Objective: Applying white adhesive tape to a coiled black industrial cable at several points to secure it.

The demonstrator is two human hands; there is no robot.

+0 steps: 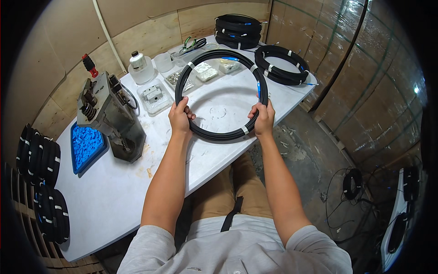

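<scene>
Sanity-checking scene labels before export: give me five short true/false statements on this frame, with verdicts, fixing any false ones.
1. The left hand and right hand both grip the black cable coil. True.
2. The blue tray sits right of the metal machine. False: the blue tray is left of the metal machine.
3. More coiled cable lies on the right end of the white table. True.
4. The held coil's ties are red. False: its white ties show.
5. Stacked coils stand beyond the held coil. True.
</scene>
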